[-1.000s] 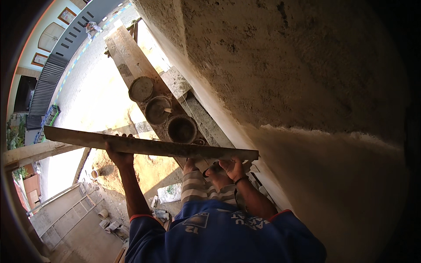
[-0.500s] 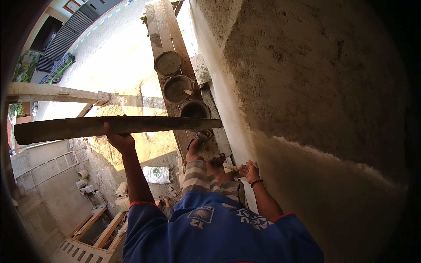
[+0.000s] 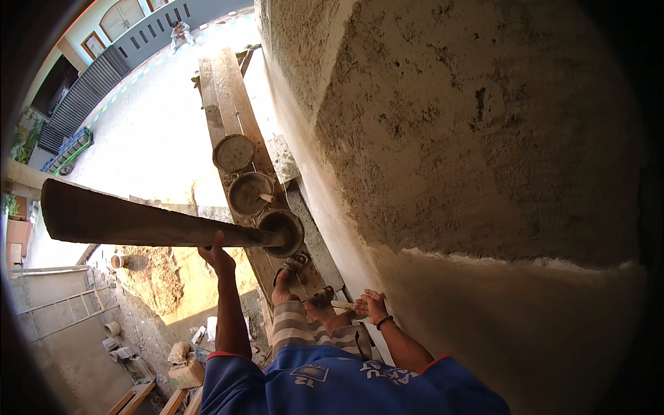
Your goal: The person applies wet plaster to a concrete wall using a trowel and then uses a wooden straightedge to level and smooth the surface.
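Observation:
My left hand point(image 3: 218, 257) is closed around the lower edge of a long, dark straightedge board point(image 3: 138, 220), holding it level over the drop on the left. The board's narrow right end overlaps the nearest bucket point(image 3: 289, 232) in the picture; whether they touch, I cannot tell. My right hand point(image 3: 372, 306), a dark band at its wrist, hangs low beside the wall point(image 3: 429, 325), its fingers loosely apart. A short pale stick-like piece point(image 3: 342, 304) shows by the fingertips, and it does not look gripped. My sandalled feet point(image 3: 283, 290) stand on the planks behind the nearest bucket.
Narrow scaffold planks point(image 3: 225, 90) run ahead along the wall. On them stand a grey-filled bucket point(image 3: 234, 153) and a middle bucket point(image 3: 245, 190) with a pale handle inside. Far below left lie rubble and a ladder point(image 3: 66, 311). A person point(image 3: 181, 34) sits by the far fence.
The view has shifted, so planks and buckets appear lower and further left. The board's right end has swung nearer the closest bucket and its left end looks larger. The right hand stays low.

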Demonstrator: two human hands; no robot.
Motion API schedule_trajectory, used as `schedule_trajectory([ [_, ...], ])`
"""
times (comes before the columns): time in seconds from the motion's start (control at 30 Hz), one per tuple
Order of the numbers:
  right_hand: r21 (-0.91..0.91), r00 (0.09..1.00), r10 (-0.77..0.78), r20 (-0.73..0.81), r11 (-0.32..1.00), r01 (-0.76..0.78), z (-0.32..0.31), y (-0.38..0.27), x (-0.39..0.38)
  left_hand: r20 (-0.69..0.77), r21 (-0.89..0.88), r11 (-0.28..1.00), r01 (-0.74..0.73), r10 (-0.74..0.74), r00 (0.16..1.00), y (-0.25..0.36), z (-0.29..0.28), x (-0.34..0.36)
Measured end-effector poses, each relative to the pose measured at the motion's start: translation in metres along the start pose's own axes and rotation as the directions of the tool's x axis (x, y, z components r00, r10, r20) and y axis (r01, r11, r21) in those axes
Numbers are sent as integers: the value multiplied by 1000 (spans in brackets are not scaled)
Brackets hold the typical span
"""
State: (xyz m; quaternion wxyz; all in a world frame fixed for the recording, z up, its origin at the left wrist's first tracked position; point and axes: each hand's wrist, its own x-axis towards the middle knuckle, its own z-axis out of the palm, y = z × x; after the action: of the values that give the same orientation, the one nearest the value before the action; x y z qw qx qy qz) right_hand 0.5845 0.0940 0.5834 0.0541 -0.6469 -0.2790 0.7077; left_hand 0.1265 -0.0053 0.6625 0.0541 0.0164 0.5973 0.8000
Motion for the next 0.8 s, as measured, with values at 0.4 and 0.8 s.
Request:
schedule_trajectory([
  [0.4,-65,999,17,-46,998,-20,-52,25,1,161,265,964,39,-84,983,-71,-17,-24],
  [0.8,-175,999,52,-1,983,-51,-35,28,26,152,303,951,67,-118,981,-57,-38,10],
])
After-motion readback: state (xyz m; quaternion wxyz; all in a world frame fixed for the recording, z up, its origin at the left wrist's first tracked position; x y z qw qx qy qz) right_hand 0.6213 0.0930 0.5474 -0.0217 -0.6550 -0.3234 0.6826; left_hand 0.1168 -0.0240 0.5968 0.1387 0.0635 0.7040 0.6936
